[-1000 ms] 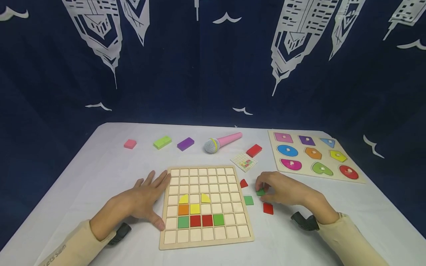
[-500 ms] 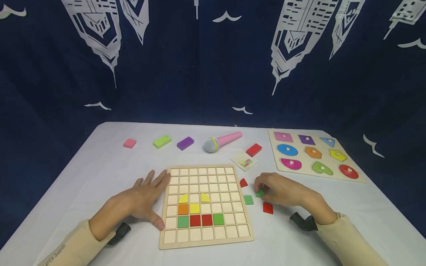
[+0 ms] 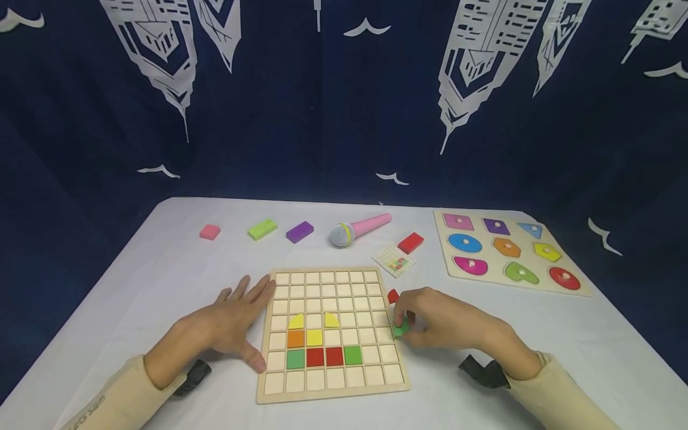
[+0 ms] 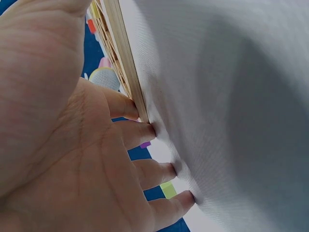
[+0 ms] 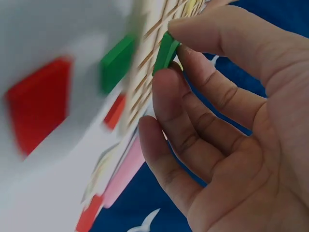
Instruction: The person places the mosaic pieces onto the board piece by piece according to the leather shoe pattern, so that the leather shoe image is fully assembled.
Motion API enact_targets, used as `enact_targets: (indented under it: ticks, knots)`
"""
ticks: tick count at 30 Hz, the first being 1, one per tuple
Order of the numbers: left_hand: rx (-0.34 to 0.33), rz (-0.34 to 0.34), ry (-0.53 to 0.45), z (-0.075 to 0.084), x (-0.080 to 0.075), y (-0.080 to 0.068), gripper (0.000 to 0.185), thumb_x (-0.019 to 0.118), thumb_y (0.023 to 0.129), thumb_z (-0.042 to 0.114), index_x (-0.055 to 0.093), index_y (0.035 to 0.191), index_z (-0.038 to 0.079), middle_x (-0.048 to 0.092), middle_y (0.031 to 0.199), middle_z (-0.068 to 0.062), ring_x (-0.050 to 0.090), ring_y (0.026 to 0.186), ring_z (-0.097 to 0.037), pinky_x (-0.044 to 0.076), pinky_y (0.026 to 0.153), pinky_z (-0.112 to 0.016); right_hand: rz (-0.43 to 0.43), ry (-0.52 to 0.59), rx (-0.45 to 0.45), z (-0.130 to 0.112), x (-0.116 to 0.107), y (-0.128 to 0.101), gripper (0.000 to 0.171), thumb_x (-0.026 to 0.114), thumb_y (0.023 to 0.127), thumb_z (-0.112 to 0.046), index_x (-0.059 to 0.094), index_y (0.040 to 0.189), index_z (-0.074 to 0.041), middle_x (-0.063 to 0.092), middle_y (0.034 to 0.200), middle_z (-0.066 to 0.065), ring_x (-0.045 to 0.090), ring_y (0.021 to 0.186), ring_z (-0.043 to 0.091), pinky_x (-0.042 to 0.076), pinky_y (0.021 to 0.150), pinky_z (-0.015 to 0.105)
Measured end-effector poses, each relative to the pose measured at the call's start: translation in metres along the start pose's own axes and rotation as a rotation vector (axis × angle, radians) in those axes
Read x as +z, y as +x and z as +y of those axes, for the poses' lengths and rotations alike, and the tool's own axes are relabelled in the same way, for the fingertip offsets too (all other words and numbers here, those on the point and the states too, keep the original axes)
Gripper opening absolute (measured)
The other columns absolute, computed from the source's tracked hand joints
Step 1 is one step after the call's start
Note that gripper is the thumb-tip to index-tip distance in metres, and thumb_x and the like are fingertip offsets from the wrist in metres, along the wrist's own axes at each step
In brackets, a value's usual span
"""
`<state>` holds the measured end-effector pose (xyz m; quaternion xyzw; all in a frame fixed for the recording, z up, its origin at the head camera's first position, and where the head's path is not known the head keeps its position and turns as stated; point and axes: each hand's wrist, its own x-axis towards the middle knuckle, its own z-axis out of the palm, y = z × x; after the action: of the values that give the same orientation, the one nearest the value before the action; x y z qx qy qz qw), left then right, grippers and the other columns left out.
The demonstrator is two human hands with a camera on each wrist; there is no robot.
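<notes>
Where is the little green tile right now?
In the head view, the green tile is pinched in the right hand, beside the grid board's right edge.

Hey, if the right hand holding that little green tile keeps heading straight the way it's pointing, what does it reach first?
The right hand, pinching the small green square tile, points left, so it would probably first meet the right edge of the wooden grid board, though depth is unclear.

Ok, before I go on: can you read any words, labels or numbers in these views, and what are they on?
Left sleeve, near the cuff: pale printed letters, too small and blurred to read.
Small pattern card: coloured squares only, no lettering that can be made out.
Grid board, shape puzzle, toy microphone and loose blocks: no text visible.
Backdrop: white building and bird drawings, no words.
</notes>
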<state>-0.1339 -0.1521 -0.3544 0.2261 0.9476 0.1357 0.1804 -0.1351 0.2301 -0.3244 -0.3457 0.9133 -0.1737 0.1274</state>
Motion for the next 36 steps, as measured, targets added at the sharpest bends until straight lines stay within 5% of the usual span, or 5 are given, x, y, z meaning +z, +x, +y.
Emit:
enact_targets:
  ticks: [9,36]
  knots:
    - [-0.002,-0.002,-0.011,-0.001,0.002,0.001,0.149,0.087,0.049,0.066,0.012,0.16,0.002,0.006,0.168,-0.02,0.0,0.151,-0.053,0.01,0.117,-0.073,-0.069,-0.024,-0.08,-0.027,0.014,0.012,0.017,0.076,0.082,-0.012,0.065,0.087,-0.023,0.057,0.083,-0.014,0.055,0.078,0.002,0.049,0.072,0.017]
    - [-0.002,-0.008,0.005,-0.001,0.0,0.002,0.148,0.086,0.05,0.067,0.012,0.16,0.001,0.005,0.168,-0.021,0.0,0.151,-0.053,0.01,0.117,-0.072,-0.078,-0.045,-0.08,-0.027,0.023,0.02,0.014,0.076,0.087,-0.018,0.067,0.097,-0.023,0.058,0.088,-0.013,0.054,0.081,0.004,0.048,0.072,0.017]
